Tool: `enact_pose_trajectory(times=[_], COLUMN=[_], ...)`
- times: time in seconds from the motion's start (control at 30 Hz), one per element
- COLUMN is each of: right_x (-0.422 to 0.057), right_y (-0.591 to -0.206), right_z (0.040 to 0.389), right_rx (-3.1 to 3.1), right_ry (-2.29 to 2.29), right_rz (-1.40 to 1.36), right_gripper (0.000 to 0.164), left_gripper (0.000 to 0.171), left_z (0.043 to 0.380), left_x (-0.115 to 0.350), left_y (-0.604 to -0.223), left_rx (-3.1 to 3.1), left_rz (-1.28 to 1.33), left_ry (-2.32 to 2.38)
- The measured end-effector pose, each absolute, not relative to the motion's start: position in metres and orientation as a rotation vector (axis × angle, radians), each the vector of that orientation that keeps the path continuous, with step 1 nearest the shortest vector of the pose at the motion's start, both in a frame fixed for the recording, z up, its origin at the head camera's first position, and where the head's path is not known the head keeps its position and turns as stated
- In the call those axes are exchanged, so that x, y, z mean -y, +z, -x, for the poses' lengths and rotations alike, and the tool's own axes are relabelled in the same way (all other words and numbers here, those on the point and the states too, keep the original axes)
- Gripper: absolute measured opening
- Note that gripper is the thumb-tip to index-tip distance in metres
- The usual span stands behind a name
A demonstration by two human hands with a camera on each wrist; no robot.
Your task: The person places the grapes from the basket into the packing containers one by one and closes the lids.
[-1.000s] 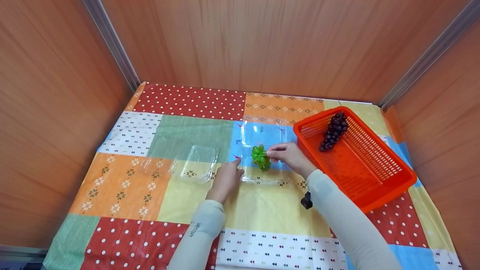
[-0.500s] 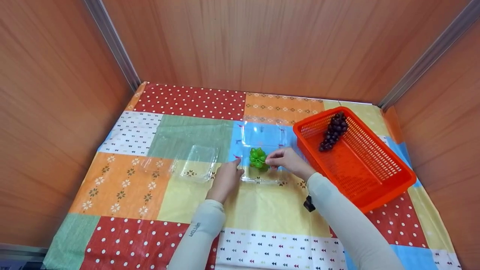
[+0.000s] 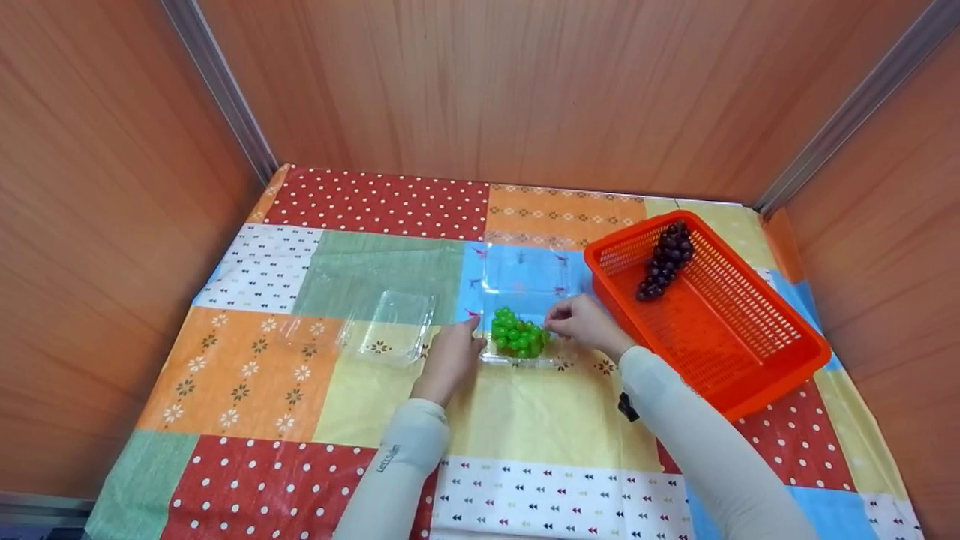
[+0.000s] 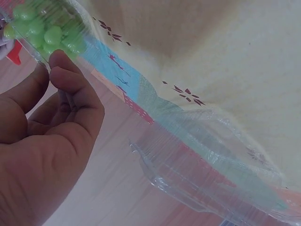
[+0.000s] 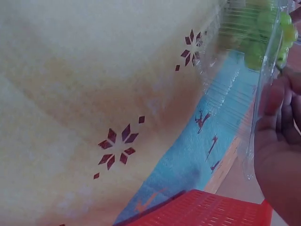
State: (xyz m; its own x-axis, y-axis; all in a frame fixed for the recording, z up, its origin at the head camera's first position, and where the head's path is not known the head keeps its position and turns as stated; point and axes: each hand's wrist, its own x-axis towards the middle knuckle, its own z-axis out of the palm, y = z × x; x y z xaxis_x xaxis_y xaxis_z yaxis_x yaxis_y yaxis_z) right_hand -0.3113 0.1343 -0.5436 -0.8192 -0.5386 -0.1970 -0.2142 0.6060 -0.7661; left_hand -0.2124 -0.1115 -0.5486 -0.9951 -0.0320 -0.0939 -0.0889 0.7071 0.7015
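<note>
A bunch of green grapes lies sideways in the near half of a clear plastic box, whose lid is folded back behind it. My left hand pinches the box's left rim between thumb and forefinger, as the left wrist view shows. At the right end of the bunch, my right hand pinches the thin stem with thumb and fingertip. Seen through the box wall, the green grapes sit just beyond my left fingertips.
A second clear box stands open to the left. On the right, an orange-red basket holds a bunch of dark purple grapes. Patchwork cloth covers the table, and wood-grain panels enclose it.
The green grapes have come down and nearer in the box and turned from hanging to lying sideways. My right hand has shifted slightly right; my left hand keeps its place.
</note>
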Motion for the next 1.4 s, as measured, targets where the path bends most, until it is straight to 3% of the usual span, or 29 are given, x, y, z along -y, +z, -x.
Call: enact_pose_trajectory(times=[0.33,0.57,0.83,1.03,1.23,1.4], right_x=[-0.139,-0.144,-0.142,-0.135,-0.131,-0.129], right_y=[-0.543,-0.542,-0.543,-0.546,-0.551,-0.552], right_z=[0.313,0.306,0.299,0.302,0.305,0.307], right_rx=[-2.489,-2.473,-2.889,-2.949,-2.668,-2.495], right_ry=[-1.013,-1.153,-1.175,-1.135,-1.435,-1.636], right_rz=[0.576,0.489,0.477,0.261,-0.111,-0.241], right_gripper=[0.01,0.02,0.031,0.036,0.032,0.031], left_gripper=[0.047,0.047,0.052,0.045,0.043,0.036], left_z=[0.214,0.217,0.226,0.242,0.258,0.267], left_x=[0.11,0.108,0.103,0.102,0.102,0.101], left_y=[-0.545,-0.546,-0.544,-0.536,-0.537,-0.544], left_rx=[-2.844,-2.881,-2.941,-2.968,-3.046,-3.105], left_rz=[0.1,0.115,0.114,0.126,0.174,0.181], left_ry=[1.137,1.089,1.034,1.043,0.998,0.947])
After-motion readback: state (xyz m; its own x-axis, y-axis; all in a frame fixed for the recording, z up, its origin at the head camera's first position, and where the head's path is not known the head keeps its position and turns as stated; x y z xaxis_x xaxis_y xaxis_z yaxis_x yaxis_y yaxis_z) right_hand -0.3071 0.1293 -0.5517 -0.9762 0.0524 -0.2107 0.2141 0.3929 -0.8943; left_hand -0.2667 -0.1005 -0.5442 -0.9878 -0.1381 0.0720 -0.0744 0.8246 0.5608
